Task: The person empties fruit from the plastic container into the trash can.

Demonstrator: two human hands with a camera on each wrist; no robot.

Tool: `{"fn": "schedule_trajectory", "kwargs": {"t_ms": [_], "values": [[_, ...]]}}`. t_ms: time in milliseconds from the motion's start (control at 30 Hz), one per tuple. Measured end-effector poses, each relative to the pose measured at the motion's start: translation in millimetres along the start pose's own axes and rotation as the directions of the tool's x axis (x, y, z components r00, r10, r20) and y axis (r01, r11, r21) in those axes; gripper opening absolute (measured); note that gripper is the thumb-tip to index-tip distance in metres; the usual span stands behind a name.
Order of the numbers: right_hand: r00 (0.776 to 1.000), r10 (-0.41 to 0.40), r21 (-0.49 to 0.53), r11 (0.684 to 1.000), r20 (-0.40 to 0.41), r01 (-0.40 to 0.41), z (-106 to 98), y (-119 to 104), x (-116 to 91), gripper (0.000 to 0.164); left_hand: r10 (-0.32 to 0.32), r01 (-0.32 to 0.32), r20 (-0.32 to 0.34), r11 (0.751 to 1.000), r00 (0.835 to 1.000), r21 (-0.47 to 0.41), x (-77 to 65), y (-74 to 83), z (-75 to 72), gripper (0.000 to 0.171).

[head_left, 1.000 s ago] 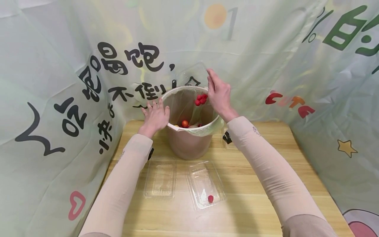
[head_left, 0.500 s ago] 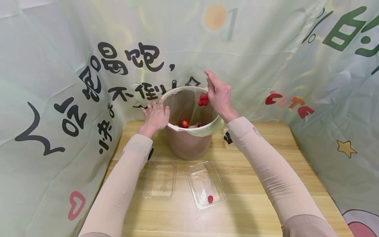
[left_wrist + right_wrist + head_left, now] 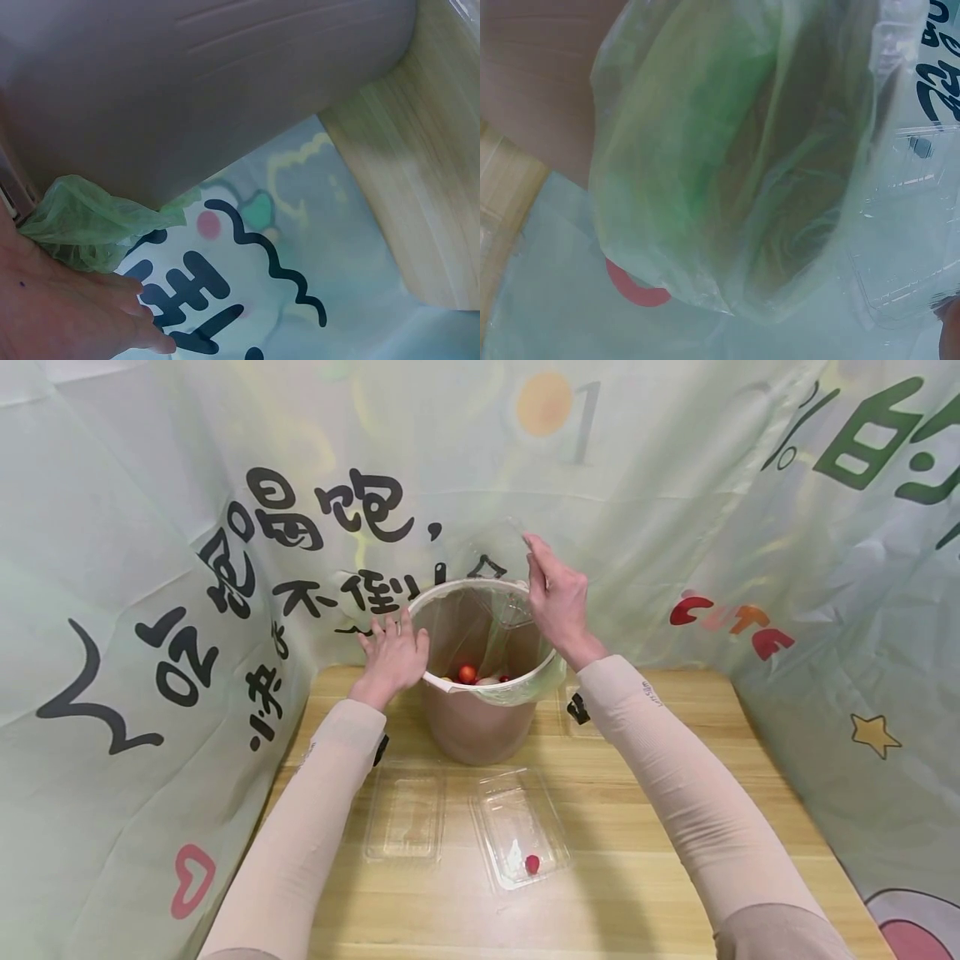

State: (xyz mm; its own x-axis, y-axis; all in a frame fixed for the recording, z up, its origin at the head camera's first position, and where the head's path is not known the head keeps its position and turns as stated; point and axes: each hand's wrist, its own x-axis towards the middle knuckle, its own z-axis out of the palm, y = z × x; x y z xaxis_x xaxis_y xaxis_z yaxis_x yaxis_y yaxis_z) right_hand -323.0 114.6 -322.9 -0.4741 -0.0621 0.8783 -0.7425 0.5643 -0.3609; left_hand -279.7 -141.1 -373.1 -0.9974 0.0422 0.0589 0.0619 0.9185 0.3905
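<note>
A brown waste bin [image 3: 480, 731] with a white rim stands at the back of the table, lined with a thin green bag [image 3: 697, 150]. My left hand [image 3: 393, 653] rests on the rim's left side, fingers spread; the left wrist view shows the hand [image 3: 67, 315] beside bunched liner [image 3: 97, 225]. My right hand [image 3: 558, 602] grips a clear plastic container [image 3: 514, 612], tilted over the bin mouth. No red berries show in it. Inside the bin lie an orange-red round fruit [image 3: 467, 674] and other small pieces, partly hidden by the rim.
Two clear plastic trays lie in front of the bin: a left tray [image 3: 405, 818] and a right tray [image 3: 498, 785] with one red berry [image 3: 532, 864] on it. Another clear container [image 3: 581, 722] sits partly behind the right sleeve. Printed cloth walls [image 3: 675, 527] enclose the wooden table [image 3: 637, 877].
The cluster of red berries seen in the tilted container has gone from it. The container tipped and swung slightly in my right hand. My left hand stays on the rim.
</note>
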Motion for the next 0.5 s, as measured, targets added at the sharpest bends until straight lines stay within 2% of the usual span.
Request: {"fn": "schedule_trajectory", "kwargs": {"t_ms": [300, 500], "values": [[0.999, 0.033, -0.023, 0.999, -0.001, -0.033, -2.5, 1.2, -0.1, 0.029, 0.004, -0.004, 0.001, 1.0, 1.0, -0.003, -0.1, -0.5, 1.0, 0.074], [0.983, 0.183, 0.053, 0.982, 0.004, -0.183, -9.2, -1.5, 2.6, 0.031, 0.002, -0.002, 0.004, 1.0, 1.0, -0.01, -0.2, -0.2, 0.5, 0.074]]}}
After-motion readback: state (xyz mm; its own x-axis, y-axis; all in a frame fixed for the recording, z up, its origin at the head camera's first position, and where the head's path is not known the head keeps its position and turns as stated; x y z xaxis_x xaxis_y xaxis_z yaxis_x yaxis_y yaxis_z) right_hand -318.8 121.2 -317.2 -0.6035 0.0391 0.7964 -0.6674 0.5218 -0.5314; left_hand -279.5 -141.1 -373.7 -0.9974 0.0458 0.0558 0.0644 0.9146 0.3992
